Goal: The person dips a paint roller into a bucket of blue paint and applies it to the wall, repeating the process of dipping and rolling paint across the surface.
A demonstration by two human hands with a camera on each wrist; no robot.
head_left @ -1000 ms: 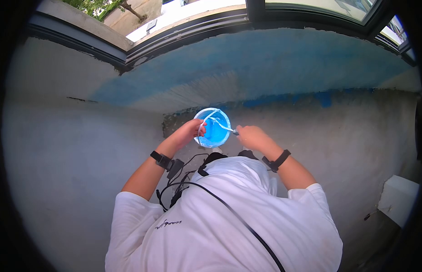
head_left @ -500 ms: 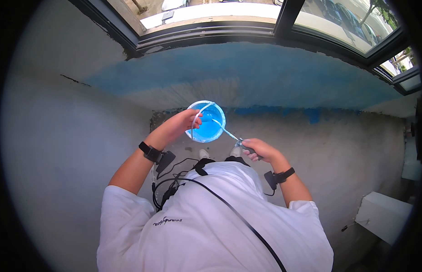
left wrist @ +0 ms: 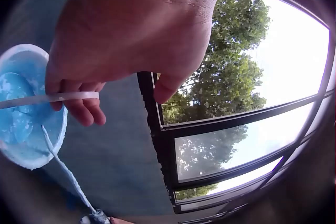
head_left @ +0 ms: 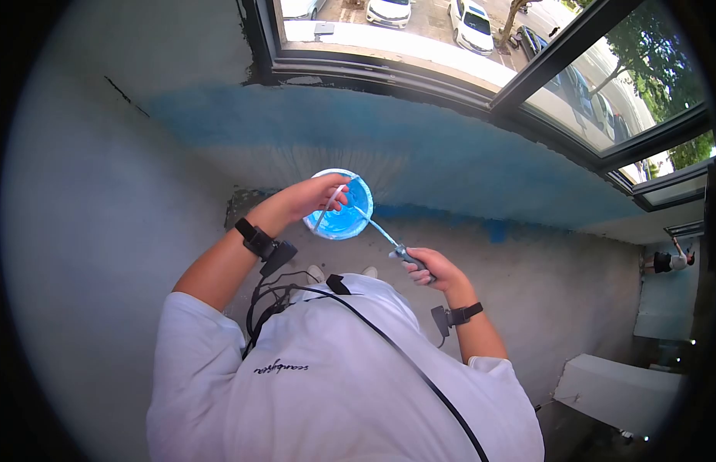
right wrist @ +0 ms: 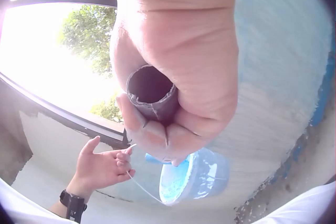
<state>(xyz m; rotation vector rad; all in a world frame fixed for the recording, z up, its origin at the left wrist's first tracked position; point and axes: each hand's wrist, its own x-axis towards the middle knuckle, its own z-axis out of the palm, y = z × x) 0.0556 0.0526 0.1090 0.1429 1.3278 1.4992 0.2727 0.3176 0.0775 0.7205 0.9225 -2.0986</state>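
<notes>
A white-rimmed bucket [head_left: 339, 171] with blue paint inside hangs in front of the body, above the floor. My left hand [head_left: 312, 196] carries it by its thin white handle [left wrist: 73, 96], fingers hooked beneath the handle and thumb held apart. In my right hand [head_left: 436, 269] is the grey, hollow-ended grip [right wrist: 155, 109] of a paint roller. Its paint-covered rod [head_left: 379, 231] slants from that grip over the rim into the bucket. The roller's head is mostly hidden inside; a blue piece [right wrist: 155, 159] shows at the bucket's mouth in the right wrist view.
Ahead is a wall [head_left: 450, 169] partly painted blue, below dark-framed windows [head_left: 520, 88]. A white box-like object [head_left: 616, 393] stands at the right, and another person [head_left: 670, 262] is farther off. A black cable [head_left: 404, 366] runs across the white shirt.
My right hand has drawn back from the bucket's rim toward the body, showing more of the rod and grip. My left hand still carries the bucket. The head view has turned right.
</notes>
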